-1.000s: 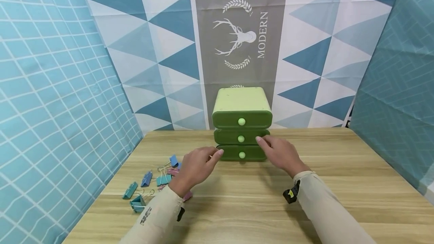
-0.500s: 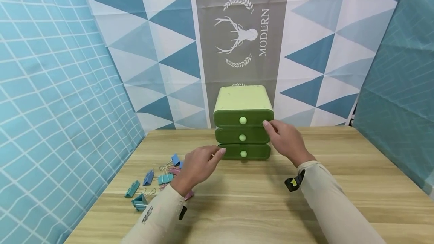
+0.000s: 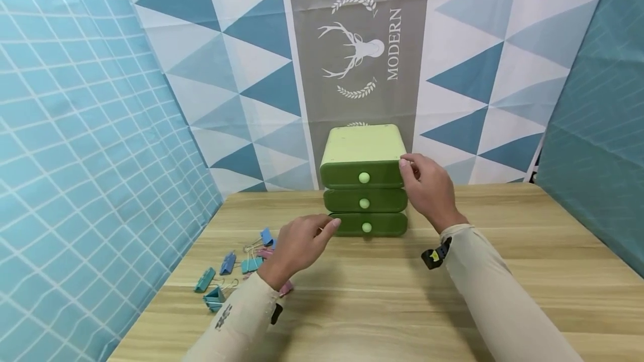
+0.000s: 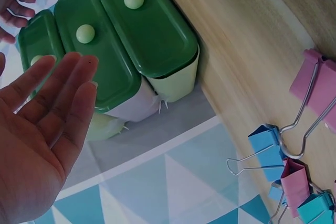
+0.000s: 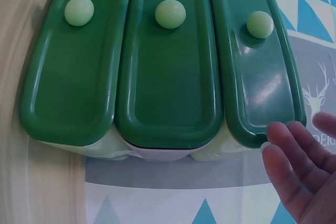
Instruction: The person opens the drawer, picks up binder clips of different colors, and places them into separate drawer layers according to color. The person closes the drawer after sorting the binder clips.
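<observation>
A small chest of three stacked drawers (image 3: 344, 175) stands at the back of the table, with dark green fronts, round pale green knobs and a pale green top. All three drawers look pushed in. My right hand (image 3: 431, 189) is at the upper right corner of the chest, fingertips right at the top drawer's edge; in the right wrist view its fingers (image 5: 296, 156) are loosely bent and hold nothing. My left hand (image 3: 302, 244) hovers before the lower left corner of the chest. Its fingers (image 4: 63, 93) are relaxed, with nothing in them.
Several binder clips in blue, teal and pink lie on the wooden table (image 3: 362, 306) at the left, among them a teal clip (image 3: 214, 299) and a blue clip (image 3: 228, 262); my left forearm partly covers them. Patterned cloth (image 3: 359, 71) hangs behind the chest.
My right hand has risen from beside the middle drawer to the top drawer's right corner. The left hand stays nearly where it was. The head view has shifted slightly.
</observation>
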Demonstrator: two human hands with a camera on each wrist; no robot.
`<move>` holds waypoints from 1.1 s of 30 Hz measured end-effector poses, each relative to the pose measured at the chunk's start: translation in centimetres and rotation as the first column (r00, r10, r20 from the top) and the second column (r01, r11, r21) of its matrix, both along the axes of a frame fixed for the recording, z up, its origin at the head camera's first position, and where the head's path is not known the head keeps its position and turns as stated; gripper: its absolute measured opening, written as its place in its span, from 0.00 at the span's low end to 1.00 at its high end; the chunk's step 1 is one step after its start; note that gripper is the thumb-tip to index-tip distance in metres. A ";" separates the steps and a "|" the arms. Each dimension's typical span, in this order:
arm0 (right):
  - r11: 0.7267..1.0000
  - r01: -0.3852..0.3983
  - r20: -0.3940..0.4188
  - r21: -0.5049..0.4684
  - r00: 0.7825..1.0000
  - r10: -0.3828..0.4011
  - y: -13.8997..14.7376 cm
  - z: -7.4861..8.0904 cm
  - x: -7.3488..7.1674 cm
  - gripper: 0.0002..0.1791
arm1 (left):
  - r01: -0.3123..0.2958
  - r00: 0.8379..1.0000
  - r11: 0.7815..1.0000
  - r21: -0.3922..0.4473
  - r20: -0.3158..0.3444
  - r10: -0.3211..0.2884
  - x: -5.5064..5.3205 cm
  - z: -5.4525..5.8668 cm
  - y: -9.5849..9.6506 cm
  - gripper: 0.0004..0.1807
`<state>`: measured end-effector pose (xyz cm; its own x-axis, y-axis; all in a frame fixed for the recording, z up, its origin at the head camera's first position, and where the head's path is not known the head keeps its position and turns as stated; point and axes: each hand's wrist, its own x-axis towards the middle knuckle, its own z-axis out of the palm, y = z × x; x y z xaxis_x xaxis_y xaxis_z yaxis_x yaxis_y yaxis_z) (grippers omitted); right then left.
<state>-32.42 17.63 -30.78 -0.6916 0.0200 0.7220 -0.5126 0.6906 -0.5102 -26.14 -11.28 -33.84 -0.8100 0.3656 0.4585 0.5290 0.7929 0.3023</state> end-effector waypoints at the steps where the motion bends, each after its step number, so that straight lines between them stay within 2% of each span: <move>1: 1.000 0.003 -0.008 -0.005 1.000 -0.003 0.0 0.1 -0.1 0.25 | -0.001 1.000 1.000 0.000 0.001 0.001 0.0 0.1 0.1 0.28; 8: 0.999 0.040 0.000 0.013 0.999 -0.040 0.1 0.3 -0.9 0.25 | -0.009 0.999 1.000 0.005 0.034 0.009 -0.1 0.7 0.4 0.29; 13: 0.999 0.032 0.054 0.007 0.998 -0.032 0.4 0.3 -1.6 0.27 | -0.020 1.000 1.000 0.012 0.020 0.019 -0.2 1.2 0.6 0.29; 21: 0.999 -0.004 0.156 0.036 0.988 -0.002 0.7 0.2 -2.5 0.30 | -0.011 0.999 0.999 0.030 0.038 0.010 -0.4 1.4 1.3 0.29; 29: 0.993 -0.042 0.187 0.109 0.982 0.021 0.6 0.3 -2.9 0.31 | -0.008 1.000 1.000 0.006 -0.017 0.008 -1.3 1.5 1.9 0.27; 33: 0.992 -0.065 0.207 0.106 0.977 0.042 0.5 0.3 -3.0 0.32 | -0.011 0.999 1.000 0.011 -0.041 0.012 -2.0 1.8 2.5 0.23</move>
<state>-35.39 18.10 -30.46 -0.8223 -0.0937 0.5613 -0.4435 0.7236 -0.5289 -28.19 -8.81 -32.02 -0.7945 0.3511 0.4955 0.5320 0.7959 0.2891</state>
